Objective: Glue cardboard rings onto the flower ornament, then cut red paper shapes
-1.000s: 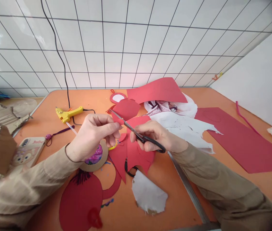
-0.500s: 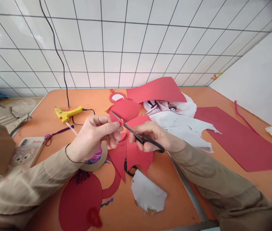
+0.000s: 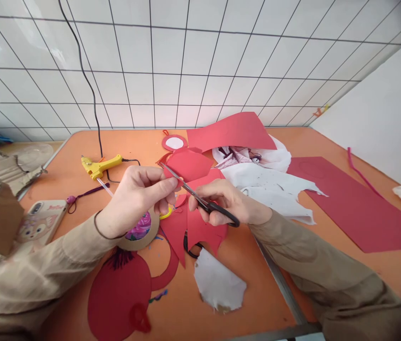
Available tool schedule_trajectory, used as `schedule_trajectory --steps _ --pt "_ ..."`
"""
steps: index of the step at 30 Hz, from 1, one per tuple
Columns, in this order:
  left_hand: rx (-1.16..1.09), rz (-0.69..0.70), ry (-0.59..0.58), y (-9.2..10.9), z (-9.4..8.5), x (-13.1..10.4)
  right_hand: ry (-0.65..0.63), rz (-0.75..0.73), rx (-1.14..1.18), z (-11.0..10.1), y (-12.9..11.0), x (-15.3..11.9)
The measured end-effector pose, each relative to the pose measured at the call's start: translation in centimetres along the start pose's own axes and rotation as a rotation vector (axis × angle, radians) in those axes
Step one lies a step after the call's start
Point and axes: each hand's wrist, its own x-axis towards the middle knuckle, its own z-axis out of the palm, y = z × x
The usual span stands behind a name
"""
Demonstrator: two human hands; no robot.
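red paper (image 3: 179, 183) is sitting pinched in the left hand (image 3: 139, 195) above the worktop (image 3: 267, 289), while the right hand (image 3: 227, 201) is gripping the scissors (image 3: 223, 212), their blades (image 3: 188, 187) lying so near the pinching fingertips (image 3: 167, 187) that a slip could be nicking them.

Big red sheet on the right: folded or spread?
Spread: the red sheet lies flat on the orange table, with no fold showing.

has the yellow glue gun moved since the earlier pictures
No: the yellow glue gun lies in the same spot on the orange table, shifted neither way against its back edge; only the whole view drifts slightly.
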Motion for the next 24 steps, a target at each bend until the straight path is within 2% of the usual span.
schedule_trajectory --steps 8,13,24 --pt "-0.024 0.013 -0.044 -0.23 0.10 0.11 0.013 0.051 -0.012 0.06 0.05 -0.09" --pt "-0.026 -0.002 -0.028 -0.19 0.18 0.10 0.014 0.063 -0.012 0.14 -0.10 -0.12" --pt "0.068 -0.013 0.000 0.15 0.24 -0.13 0.003 0.005 -0.050 0.17 0.08 -0.09"
